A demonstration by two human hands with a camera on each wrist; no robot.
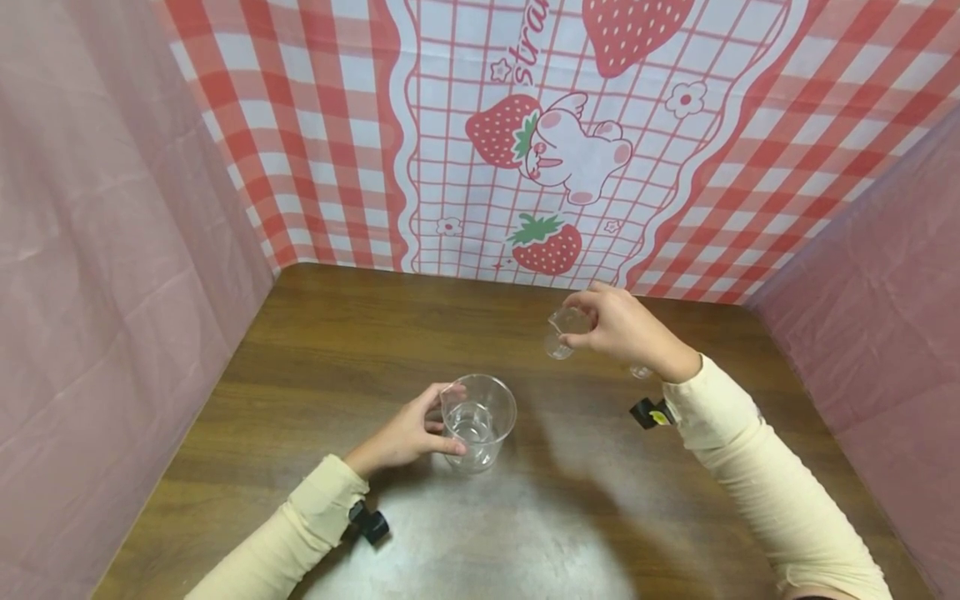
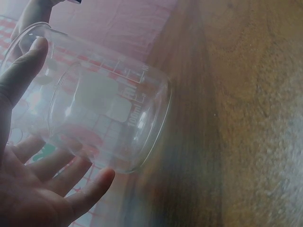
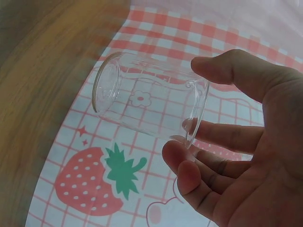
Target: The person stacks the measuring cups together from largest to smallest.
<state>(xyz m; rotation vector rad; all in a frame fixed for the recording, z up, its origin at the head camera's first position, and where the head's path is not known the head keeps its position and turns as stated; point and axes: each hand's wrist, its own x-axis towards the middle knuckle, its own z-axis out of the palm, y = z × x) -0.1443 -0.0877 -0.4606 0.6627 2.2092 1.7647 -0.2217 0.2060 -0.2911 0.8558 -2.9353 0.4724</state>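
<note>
A large clear glass beaker (image 1: 491,454) stands on the table left of the middle. My left hand (image 1: 405,429) holds its left side, thumb at the near wall and fingers around the far one. White markings show on that beaker (image 2: 135,101) in the left wrist view, and a smaller glass rim appears inside it. Farther back on the right, my right hand (image 1: 618,329) pinches a small clear beaker (image 1: 558,343) near its rim. The right wrist view shows this beaker (image 3: 151,97) between the thumb and fingers; whether its base touches the table I cannot tell.
Part of another small glass piece (image 1: 640,372) shows beneath the right wrist, mostly hidden. A checked strawberry cloth (image 1: 450,167) hangs at the table's back edge. Pink curtains (image 1: 112,250) close off both sides. The brown wooden table (image 1: 337,333) is shiny near the front.
</note>
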